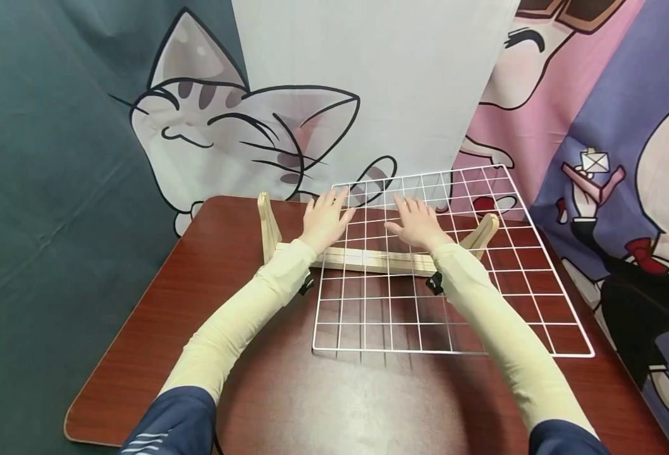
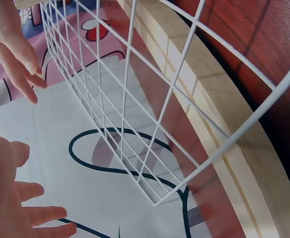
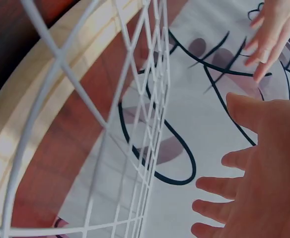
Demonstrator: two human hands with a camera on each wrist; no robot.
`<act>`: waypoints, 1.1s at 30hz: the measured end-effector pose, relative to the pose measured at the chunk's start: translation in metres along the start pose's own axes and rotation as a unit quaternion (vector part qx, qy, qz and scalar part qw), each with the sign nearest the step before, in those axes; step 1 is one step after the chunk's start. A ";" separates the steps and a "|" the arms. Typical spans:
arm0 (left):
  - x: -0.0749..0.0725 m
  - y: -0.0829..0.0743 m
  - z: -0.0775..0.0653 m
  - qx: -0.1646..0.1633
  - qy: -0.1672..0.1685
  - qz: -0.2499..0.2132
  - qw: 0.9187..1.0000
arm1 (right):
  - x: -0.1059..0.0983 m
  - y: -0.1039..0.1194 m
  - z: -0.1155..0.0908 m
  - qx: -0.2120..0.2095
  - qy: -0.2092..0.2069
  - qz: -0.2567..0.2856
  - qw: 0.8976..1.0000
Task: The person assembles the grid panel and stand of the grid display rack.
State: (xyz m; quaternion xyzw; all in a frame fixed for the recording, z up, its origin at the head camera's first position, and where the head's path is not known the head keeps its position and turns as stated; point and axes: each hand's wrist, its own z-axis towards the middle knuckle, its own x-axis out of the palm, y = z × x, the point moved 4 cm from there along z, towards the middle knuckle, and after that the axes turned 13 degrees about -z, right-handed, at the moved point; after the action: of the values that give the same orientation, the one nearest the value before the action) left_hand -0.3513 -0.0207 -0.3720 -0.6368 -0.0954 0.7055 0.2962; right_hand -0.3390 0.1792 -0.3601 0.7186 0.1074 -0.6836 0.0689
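A white wire grid panel (image 1: 397, 351) leans over a pale wooden frame (image 1: 267, 227), its near edge low over the table. My left hand (image 1: 324, 221) is spread above the panel's upper left part, fingers extended. To the right, my right hand (image 1: 418, 222) is held palm down over the mesh, with fingers apart. Both wrist views show the fingers beside the grid, a gap between them and the wires, and nothing in either hand. The wooden crossbar (image 2: 184, 74) runs beneath the wires.
The reddish-brown table (image 1: 198, 303) has a rounded edge at the left. A cloth backdrop (image 1: 380, 82) with cartoon cats hangs right behind it. The frame's right upright (image 1: 487, 230) rises close to my right forearm. Black wrist cameras (image 1: 435, 284) sit under both wrists.
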 end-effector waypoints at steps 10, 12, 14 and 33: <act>-0.008 -0.002 -0.001 -0.008 -0.040 -0.012 0.999 | -0.020 -0.009 -0.011 -0.004 -0.013 0.028 1.000; -0.008 -0.001 -0.002 -0.012 -0.039 -0.014 0.999 | -0.022 -0.012 -0.013 0.000 -0.008 0.032 0.999; -0.008 0.000 -0.004 -0.014 -0.038 -0.015 0.999 | -0.025 -0.015 -0.017 0.004 -0.013 0.033 0.999; -0.013 0.018 -0.025 -0.033 -0.041 -0.069 0.996 | -0.046 -0.039 -0.062 -0.005 -0.053 0.048 0.997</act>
State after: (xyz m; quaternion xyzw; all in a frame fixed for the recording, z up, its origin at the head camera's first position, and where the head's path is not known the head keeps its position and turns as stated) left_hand -0.3331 -0.0485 -0.3741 -0.6084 -0.1746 0.7053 0.3193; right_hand -0.2908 0.2296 -0.3093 0.6854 0.0727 -0.7160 0.1109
